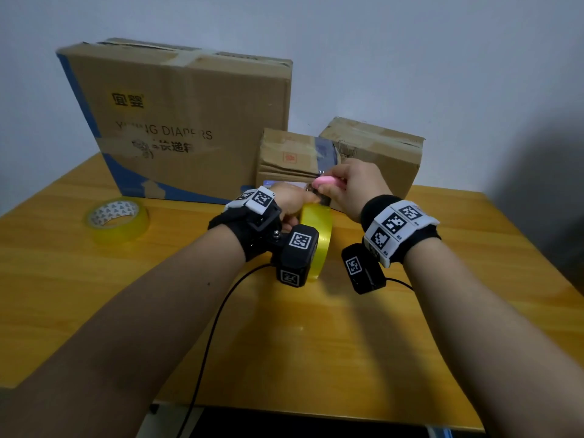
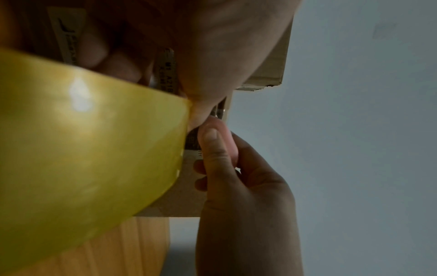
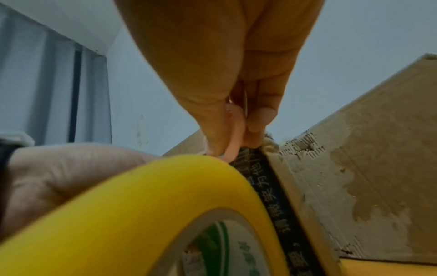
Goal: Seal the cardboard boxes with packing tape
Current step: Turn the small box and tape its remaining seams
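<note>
Item: my left hand (image 1: pixel 289 200) gripped the yellow packing-tape roll (image 1: pixel 317 238); my right hand (image 1: pixel 350 184) pinched a small pink cutter (image 1: pixel 325 182) beside the small brown cardboard box (image 1: pixel 284 159).

Three cardboard boxes (image 1: pixel 177 121), two tape rolls (image 1: pixel 118 220), one pink cutter (image 1: pixel 325 182).

The large cardboard box (image 1: pixel 177 121) at far left bore a yellow logo with the characters "宜婴", and beneath it partly worn print ending "G DIAPERS", then a row of Chinese characters too damaged to read. The small box (image 1: pixel 284 156) carried a red square stamp, illegible. A label strip (image 2: pixel 168 74) showed "A21", remainder hidden. The wrist bands (image 1: pixel 398 226) carried black-and-white square code markers.
</note>
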